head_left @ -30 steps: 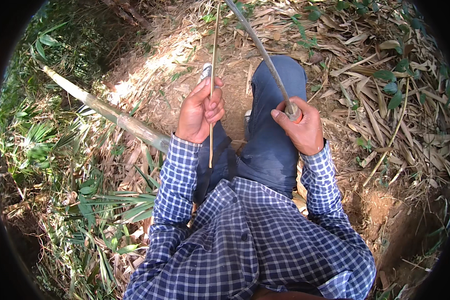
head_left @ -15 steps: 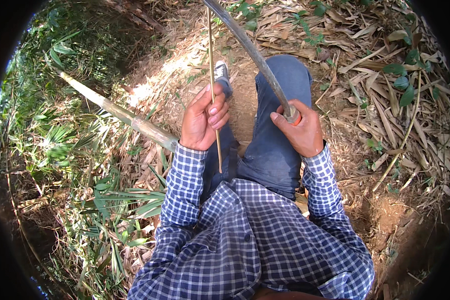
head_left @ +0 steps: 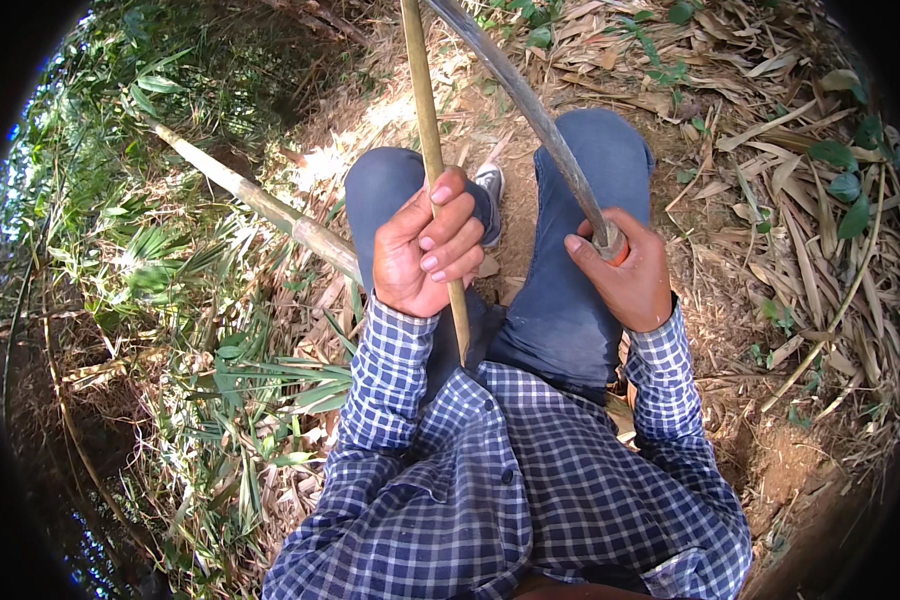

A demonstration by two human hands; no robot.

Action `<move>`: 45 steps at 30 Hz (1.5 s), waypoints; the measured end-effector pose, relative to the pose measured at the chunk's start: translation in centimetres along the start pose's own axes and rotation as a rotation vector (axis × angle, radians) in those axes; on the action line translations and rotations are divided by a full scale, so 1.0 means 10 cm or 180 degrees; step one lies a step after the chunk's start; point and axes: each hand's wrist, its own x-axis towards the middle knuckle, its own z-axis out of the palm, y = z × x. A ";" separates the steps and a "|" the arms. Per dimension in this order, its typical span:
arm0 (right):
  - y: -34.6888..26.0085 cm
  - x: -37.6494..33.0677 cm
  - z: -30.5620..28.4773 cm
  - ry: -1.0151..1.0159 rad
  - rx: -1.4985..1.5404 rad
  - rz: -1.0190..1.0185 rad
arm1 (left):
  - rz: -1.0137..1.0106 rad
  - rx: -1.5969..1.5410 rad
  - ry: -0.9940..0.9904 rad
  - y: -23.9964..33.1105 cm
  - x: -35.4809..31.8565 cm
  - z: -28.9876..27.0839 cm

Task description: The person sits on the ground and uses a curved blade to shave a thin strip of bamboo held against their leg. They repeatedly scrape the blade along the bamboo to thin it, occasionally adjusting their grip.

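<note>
My left hand [head_left: 422, 250] is closed around a thin bamboo strip [head_left: 425, 105], which stands nearly upright in the view. The strip's lower end narrows to a point just above my shirt front, and its upper end runs out of the top of the picture. In my right hand [head_left: 632, 278] is the handle end of a machete [head_left: 535, 118], with an orange-red band showing by the thumb. Its long grey blade slants up and left past my right knee, the tip cut off by the upper edge. Blade and strip come close together near the top without visibly touching.
A thick bamboo pole [head_left: 255, 200] slants in from the upper left and passes behind my left arm. Leafy green plants [head_left: 160, 270] crowd the left side. Dry bamboo leaves [head_left: 770, 190] cover the ground on the right, with a thin stem [head_left: 838, 320] lying across them.
The bamboo strip has turned so that its broader face shows. My left knee has come into sight beside the left hand. Both hands appear slightly lower and farther right.
</note>
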 end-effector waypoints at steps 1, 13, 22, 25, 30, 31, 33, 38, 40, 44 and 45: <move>-0.01 -0.01 -0.01 -0.0074 -0.0111 0.0076 | 0.0004 -0.0057 -0.0032 0.00 -0.01 -0.01; -0.19 0.03 -0.04 -0.0029 -0.0318 0.0304 | 0.0206 -0.0125 0.0259 0.12 -0.10 -0.20; -0.20 0.01 -0.07 0.0045 -0.0226 0.0655 | 0.0731 0.0667 0.1171 0.35 -0.21 -0.44; -0.23 0.04 -0.07 -0.0018 -0.0187 0.0714 | 0.0857 0.1124 0.1391 0.41 -0.30 -0.46; -0.24 0.06 -0.07 -0.0039 -0.0250 0.0752 | 0.0700 0.1703 0.1445 0.45 -0.40 -0.40; -0.26 0.06 -0.07 -0.0020 -0.0264 0.0766 | 0.0683 0.1802 0.1551 0.45 -0.41 -0.41; -0.26 0.05 -0.06 0.0010 -0.0277 0.0772 | 0.0644 0.2000 0.1762 0.43 -0.45 -0.47; -0.25 0.08 -0.08 -0.0011 -0.0367 0.0754 | 0.0537 0.2117 0.2008 0.40 -0.54 -0.60; -0.30 0.09 -0.09 -0.0041 -0.0248 0.0806 | 0.0420 0.2159 0.2029 0.39 -0.55 -0.56; -0.50 0.14 -0.09 -0.0114 -0.0049 0.0693 | 0.0352 0.2289 0.1898 0.37 -0.59 -0.45; -0.56 0.14 -0.09 -0.0145 0.0013 0.0732 | 0.0364 0.2317 0.1841 0.37 -0.62 -0.45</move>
